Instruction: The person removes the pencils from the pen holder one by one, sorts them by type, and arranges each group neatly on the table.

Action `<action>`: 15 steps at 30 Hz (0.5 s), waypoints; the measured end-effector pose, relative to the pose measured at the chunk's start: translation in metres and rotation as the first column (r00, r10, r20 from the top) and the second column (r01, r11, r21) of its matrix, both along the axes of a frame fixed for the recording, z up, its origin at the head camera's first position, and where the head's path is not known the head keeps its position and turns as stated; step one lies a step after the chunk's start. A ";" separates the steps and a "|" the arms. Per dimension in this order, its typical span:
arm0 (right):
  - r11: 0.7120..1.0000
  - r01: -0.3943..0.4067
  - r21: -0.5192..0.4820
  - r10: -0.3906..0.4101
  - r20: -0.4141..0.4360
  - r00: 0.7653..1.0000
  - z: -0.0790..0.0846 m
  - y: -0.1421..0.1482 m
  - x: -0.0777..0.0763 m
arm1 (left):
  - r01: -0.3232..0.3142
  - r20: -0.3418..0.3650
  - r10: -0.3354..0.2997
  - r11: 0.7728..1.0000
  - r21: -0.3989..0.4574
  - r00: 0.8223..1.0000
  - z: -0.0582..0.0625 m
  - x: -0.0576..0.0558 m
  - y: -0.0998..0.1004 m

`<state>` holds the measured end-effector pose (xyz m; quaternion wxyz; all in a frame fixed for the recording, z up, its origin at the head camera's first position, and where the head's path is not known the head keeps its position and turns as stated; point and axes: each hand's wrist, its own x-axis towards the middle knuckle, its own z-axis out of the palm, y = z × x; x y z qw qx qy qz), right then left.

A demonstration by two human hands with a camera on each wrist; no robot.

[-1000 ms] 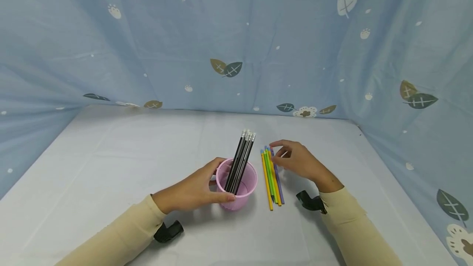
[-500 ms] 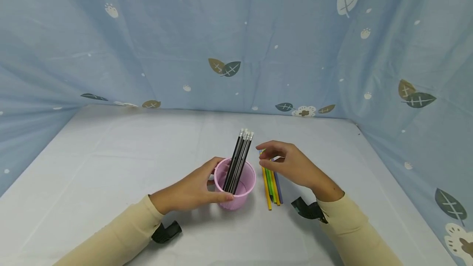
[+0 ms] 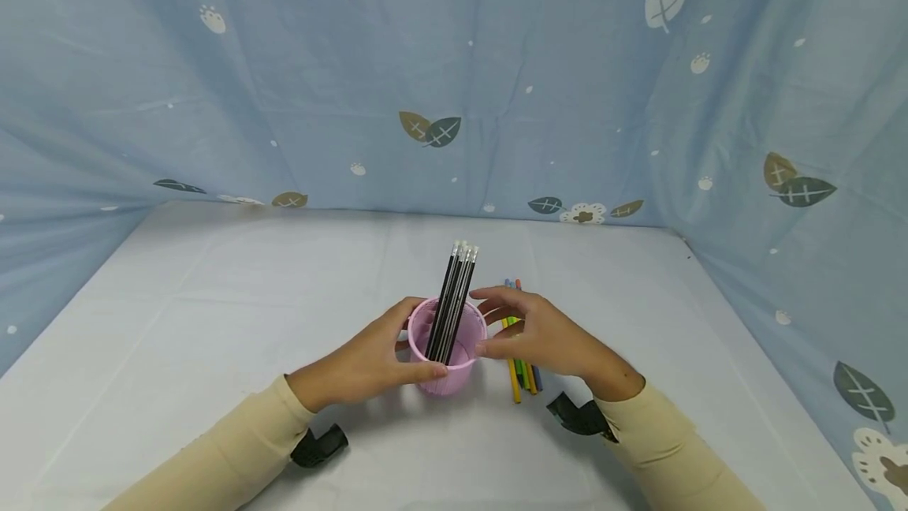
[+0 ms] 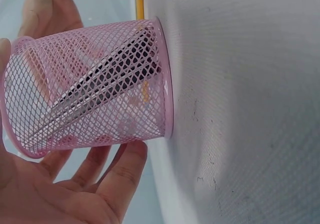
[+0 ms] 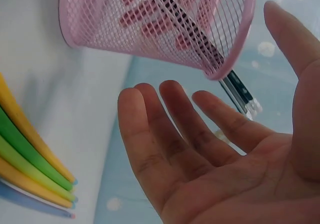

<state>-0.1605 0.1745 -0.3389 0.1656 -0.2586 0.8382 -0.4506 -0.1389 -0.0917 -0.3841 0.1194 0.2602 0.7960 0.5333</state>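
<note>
A pink mesh pencil cup stands on the table, with a bundle of black pencils leaning in it, their white eraser ends up. My left hand grips the cup from the left, thumb across the near side of the rim and fingers behind. Seen from the left wrist, the mesh wall shows the black pencils slanting inside. On the cup's other side is my right hand, fingers spread and holding nothing. In the right wrist view its fingertips are apart from the mesh.
Several coloured pencils, yellow, green and blue-purple, lie side by side right of the cup, partly hidden under my right hand. A white cloth covers the table. Behind it hangs a blue curtain with leaf prints.
My right hand has moved left from over the coloured pencils to the cup's right side. My left hand keeps its grip; the cup and black pencils shift slightly left in view.
</note>
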 end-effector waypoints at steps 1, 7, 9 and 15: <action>1.000 -0.003 0.001 0.003 0.004 1.000 -0.001 -0.001 0.000 | -0.004 -0.001 0.004 1.000 -0.003 1.000 0.000 0.000 0.000; 1.000 -0.021 -0.009 0.021 0.025 0.999 -0.005 -0.005 0.003 | -0.002 -0.032 0.002 1.000 -0.005 0.999 -0.002 -0.001 0.000; 0.999 -0.029 -0.021 0.029 0.024 0.999 -0.006 -0.006 0.004 | 0.002 -0.026 -0.002 1.000 0.001 1.000 -0.002 -0.001 0.000; 0.997 -0.052 -0.064 0.053 0.010 0.999 -0.009 -0.010 0.004 | 0.008 0.014 -0.008 1.000 0.008 1.000 0.000 0.000 0.000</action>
